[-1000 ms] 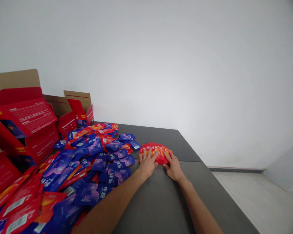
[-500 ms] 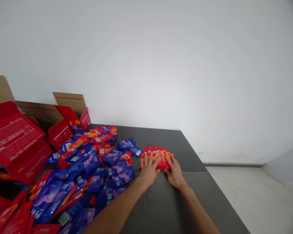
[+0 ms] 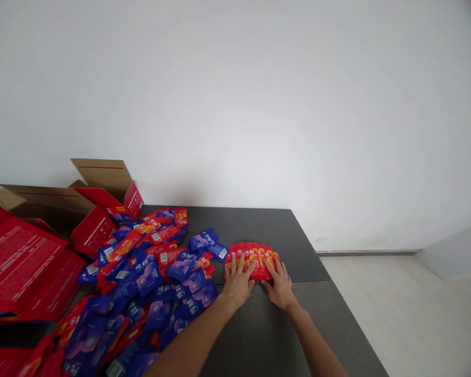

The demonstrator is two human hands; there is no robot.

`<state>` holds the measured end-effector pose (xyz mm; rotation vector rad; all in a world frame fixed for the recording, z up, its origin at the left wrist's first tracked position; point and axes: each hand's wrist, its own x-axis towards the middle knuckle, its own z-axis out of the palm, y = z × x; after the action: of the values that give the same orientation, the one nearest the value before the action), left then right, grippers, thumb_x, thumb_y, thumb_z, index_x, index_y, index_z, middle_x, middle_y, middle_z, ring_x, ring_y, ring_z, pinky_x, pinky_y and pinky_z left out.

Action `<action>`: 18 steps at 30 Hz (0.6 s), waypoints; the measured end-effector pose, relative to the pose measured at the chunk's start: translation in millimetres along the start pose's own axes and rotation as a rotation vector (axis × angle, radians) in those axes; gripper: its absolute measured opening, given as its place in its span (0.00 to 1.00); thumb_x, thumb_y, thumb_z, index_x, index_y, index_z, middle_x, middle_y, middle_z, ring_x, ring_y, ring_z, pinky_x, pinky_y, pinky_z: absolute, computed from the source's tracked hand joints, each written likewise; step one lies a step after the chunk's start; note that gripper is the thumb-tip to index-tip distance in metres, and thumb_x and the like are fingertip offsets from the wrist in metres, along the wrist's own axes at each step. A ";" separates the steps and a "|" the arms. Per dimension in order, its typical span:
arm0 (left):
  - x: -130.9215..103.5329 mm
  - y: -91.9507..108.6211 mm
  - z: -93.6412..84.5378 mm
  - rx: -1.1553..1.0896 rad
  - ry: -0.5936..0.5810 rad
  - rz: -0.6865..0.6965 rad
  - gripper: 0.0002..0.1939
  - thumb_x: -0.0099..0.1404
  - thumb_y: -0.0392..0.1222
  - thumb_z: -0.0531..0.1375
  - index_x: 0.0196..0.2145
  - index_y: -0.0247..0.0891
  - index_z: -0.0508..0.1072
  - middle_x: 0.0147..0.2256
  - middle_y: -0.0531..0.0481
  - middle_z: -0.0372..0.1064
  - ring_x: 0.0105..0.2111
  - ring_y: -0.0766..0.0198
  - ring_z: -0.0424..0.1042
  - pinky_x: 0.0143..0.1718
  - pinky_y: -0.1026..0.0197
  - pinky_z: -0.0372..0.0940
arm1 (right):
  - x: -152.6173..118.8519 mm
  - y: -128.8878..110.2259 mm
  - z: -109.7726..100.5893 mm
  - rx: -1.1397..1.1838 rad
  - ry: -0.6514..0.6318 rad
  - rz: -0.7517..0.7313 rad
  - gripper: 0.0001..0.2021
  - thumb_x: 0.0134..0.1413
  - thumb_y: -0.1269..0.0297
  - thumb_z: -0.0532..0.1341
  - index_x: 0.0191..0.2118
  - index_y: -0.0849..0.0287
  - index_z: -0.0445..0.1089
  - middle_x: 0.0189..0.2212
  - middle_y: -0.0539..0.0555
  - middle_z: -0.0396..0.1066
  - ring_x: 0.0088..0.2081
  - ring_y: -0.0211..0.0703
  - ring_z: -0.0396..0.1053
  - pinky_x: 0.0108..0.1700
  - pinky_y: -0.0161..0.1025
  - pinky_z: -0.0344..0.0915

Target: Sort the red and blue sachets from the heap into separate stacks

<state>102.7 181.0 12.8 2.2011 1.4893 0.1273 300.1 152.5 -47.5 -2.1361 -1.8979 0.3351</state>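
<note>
Several red packets (image 3: 254, 253) with orange fruit prints lie overlapping in a row on the dark grey table (image 3: 255, 330). My left hand (image 3: 237, 283) rests on the left part of this row, fingers spread over the packets. Across from it, my right hand (image 3: 280, 285) touches the row's right end with its fingers apart and its thumb at the near edge. Just left of the row are loose blue packets (image 3: 199, 241), one showing a barcode. Parts of the red packets are hidden under my fingers.
A large heap of mixed blue and red packets (image 3: 147, 275) spreads over the table's left side. Open red cardboard boxes (image 3: 31, 262) stand behind and left of it. A white wall (image 3: 235, 104) rises at the back, and pale floor (image 3: 408, 314) shows right of the table edge.
The camera view has shifted slightly, so the boxes sit lower in the picture. My hands stay on the red packets, with small shifts of the fingers; more of the packets' tops now shows.
</note>
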 end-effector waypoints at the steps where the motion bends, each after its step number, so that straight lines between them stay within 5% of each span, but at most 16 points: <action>1: -1.0 0.5 -0.5 0.013 0.014 -0.008 0.40 0.62 0.46 0.55 0.68 0.57 0.41 0.70 0.52 0.28 0.68 0.40 0.27 0.62 0.31 0.36 | -0.7 -1.1 -0.4 0.001 0.003 0.009 0.35 0.55 0.58 0.59 0.67 0.39 0.47 0.70 0.50 0.32 0.69 0.63 0.34 0.59 0.64 0.50; 10: -3.4 -3.4 3.2 0.004 -0.013 -0.076 0.42 0.60 0.40 0.57 0.67 0.58 0.42 0.70 0.49 0.28 0.68 0.38 0.29 0.61 0.29 0.39 | -10.2 -15.3 -17.9 -0.014 -0.030 0.060 0.36 0.56 0.56 0.58 0.68 0.39 0.44 0.71 0.50 0.33 0.68 0.63 0.37 0.59 0.62 0.52; 18: 10.1 -3.3 23.4 0.016 0.025 -0.128 0.38 0.64 0.31 0.48 0.65 0.65 0.46 0.70 0.56 0.32 0.68 0.43 0.32 0.63 0.32 0.39 | -3.6 -14.1 4.1 -0.051 0.047 0.081 0.29 0.62 0.62 0.50 0.66 0.34 0.47 0.70 0.48 0.37 0.69 0.62 0.35 0.59 0.65 0.50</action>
<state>111.8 183.2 -11.1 2.1171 1.6452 0.1017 285.1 150.7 -46.5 -2.2375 -1.8165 0.2527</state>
